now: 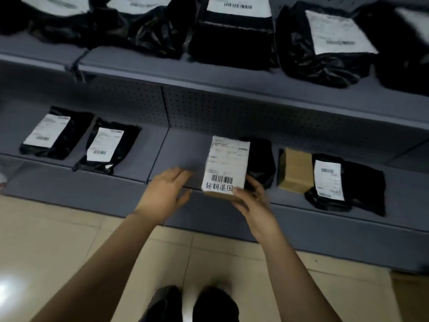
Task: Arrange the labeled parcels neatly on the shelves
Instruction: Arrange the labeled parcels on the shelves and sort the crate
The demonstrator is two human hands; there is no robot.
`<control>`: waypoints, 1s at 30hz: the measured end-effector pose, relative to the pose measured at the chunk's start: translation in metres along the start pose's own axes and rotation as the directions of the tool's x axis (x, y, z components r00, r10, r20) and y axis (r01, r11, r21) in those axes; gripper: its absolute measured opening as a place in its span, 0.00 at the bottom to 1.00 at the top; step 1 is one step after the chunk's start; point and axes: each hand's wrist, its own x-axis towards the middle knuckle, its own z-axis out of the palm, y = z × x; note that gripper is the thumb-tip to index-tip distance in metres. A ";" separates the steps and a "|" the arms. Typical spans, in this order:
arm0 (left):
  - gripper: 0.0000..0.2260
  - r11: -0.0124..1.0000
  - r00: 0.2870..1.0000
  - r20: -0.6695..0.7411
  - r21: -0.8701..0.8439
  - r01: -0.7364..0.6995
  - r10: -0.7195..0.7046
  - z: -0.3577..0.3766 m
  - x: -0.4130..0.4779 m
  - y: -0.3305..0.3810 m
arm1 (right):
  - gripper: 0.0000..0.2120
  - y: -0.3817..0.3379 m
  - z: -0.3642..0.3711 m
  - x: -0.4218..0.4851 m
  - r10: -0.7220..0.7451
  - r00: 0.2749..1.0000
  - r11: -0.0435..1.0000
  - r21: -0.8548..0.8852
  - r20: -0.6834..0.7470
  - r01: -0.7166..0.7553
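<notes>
A small cardboard box with a white barcode label (226, 166) lies at the front of the lower grey shelf (183, 147). My right hand (251, 198) grips its near right corner, thumb on the label's bottom edge. My left hand (166, 191) hovers open just left of the box, over the shelf's front edge, fingers straight and not touching it. A black bag parcel (261, 159) lies right behind the box. Further right sit a plain brown box (296, 169) and a black labeled bag (343, 182).
Two black labeled bags (54, 133) (109, 147) lie on the lower shelf's left section. The upper shelf (209, 73) carries several black labeled parcels (234, 31). A perforated back panel (209, 108) closes the lower shelf. Beige floor tiles (58, 240) and my dark shoes are below.
</notes>
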 end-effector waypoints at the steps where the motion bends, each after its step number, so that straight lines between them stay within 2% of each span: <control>1: 0.22 0.999 0.999 -0.016 0.015 -0.035 0.035 -0.008 -0.002 0.003 | 0.23 -0.005 0.001 -0.013 -0.023 1.000 1.000 0.002 -0.001 0.023; 7: 0.18 0.972 0.966 -0.105 0.010 -0.236 0.235 -0.052 -0.022 0.016 | 0.24 -0.014 0.012 -0.093 -0.161 0.986 0.987 -0.008 -0.047 0.161; 12: 0.18 0.892 0.871 -0.207 0.014 -0.453 0.445 -0.094 -0.030 0.033 | 0.28 -0.018 0.029 -0.158 -0.347 0.922 0.936 0.002 -0.172 0.353; 17: 0.15 0.746 0.680 -0.354 0.087 -0.660 0.642 -0.148 -0.023 0.076 | 0.33 -0.047 0.039 -0.219 -0.543 0.780 0.832 -0.074 -0.311 0.549; 23: 0.13 0.591 0.451 -0.532 0.118 -0.798 0.716 -0.212 -0.012 0.136 | 0.31 -0.099 0.043 -0.289 -0.723 0.585 0.672 -0.174 -0.369 0.720; 26: 0.13 0.559 0.386 -0.594 0.132 -0.819 0.706 -0.234 -0.005 0.160 | 0.31 -0.121 0.042 -0.312 -0.781 0.499 0.596 -0.208 -0.375 0.775; 30: 0.13 0.534 0.343 -0.631 0.135 -0.835 0.696 -0.254 0.000 0.186 | 0.30 -0.140 0.037 -0.332 -0.826 0.423 0.528 -0.253 -0.372 0.810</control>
